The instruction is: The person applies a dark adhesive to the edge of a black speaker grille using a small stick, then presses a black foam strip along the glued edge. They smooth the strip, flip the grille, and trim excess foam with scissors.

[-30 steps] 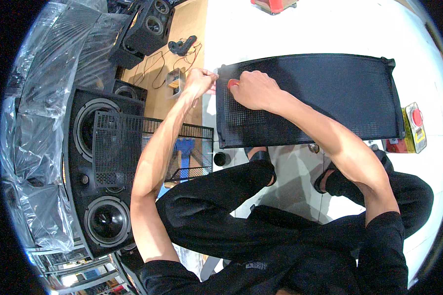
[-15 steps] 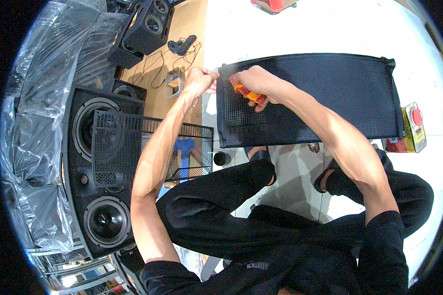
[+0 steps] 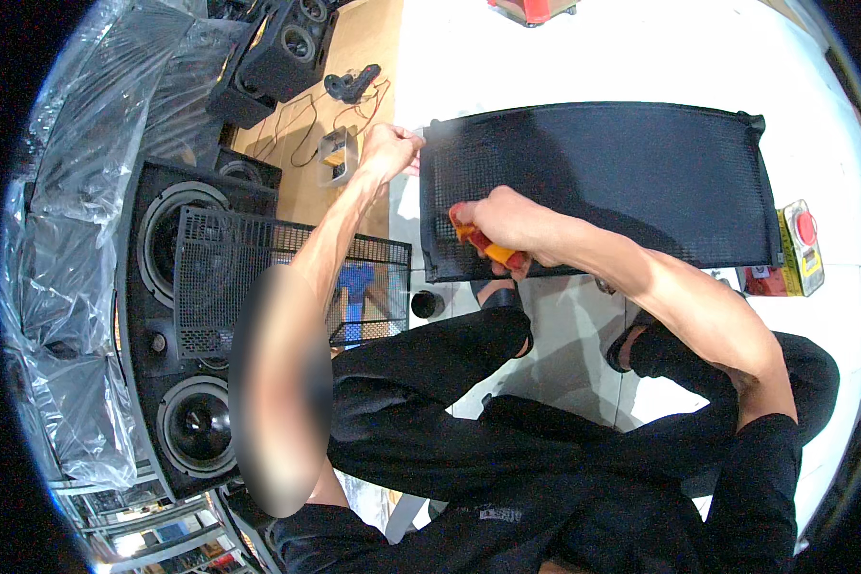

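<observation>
A black speaker grille (image 3: 641,182) with dark cloth over its mesh lies in front of me. At its far left corner my left hand (image 3: 390,153) is closed in a pinch; what the fingertips grip is too small to make out. My right hand (image 3: 512,228) is wrapped around a red-and-orange hand tool (image 3: 488,247), over the grille's near left part. The tool's working end is hardly visible, so its exact kind cannot be told. A second, bare mesh grille (image 3: 222,287) leans at the left, partly behind my left forearm.
Large black speaker cabinets (image 3: 143,383) stand at the left, beside plastic sheeting (image 3: 77,230). On the wooden board (image 3: 368,38) are a black power tool (image 3: 352,84), wires and a clear box (image 3: 337,158). A yellow can with a red cap (image 3: 804,244) stands right of the covered grille.
My right hand, with the red-and-orange tool, has moved nearer to me along the grille's left side. My left hand stays at the far left corner, almost unmoved.
</observation>
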The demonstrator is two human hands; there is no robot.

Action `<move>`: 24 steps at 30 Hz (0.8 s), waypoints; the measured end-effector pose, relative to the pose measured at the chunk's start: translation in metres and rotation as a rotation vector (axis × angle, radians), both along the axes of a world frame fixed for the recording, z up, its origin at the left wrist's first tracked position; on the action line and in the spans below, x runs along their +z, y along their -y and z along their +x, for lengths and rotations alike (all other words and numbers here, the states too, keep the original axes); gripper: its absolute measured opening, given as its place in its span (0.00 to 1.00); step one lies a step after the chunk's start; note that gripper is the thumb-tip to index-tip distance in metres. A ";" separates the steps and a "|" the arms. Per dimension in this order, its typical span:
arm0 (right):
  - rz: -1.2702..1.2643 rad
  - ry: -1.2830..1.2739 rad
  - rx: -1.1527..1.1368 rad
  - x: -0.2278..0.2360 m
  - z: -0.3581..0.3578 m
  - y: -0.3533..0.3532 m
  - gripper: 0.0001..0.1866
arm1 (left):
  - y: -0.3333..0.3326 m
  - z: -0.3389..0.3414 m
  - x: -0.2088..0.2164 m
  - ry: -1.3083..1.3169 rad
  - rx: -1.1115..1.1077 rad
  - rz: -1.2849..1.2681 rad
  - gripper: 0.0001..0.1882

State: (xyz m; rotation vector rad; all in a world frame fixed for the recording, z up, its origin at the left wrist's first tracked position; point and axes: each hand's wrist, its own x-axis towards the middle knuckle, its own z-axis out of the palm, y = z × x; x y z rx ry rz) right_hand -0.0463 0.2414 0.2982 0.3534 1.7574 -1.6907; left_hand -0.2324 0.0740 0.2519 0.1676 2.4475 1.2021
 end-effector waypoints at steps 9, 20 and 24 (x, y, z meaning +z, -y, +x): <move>0.535 -0.268 0.163 0.031 0.000 -0.050 0.29 | -0.009 0.010 0.017 -0.557 -0.388 -0.423 0.30; 1.039 -0.905 0.144 -0.019 -0.029 -0.043 0.20 | -0.021 -0.026 0.008 -0.545 -0.422 -0.354 0.11; 1.106 -0.942 0.104 -0.031 -0.047 -0.032 0.18 | -0.027 -0.029 0.002 -0.591 -0.436 -0.296 0.10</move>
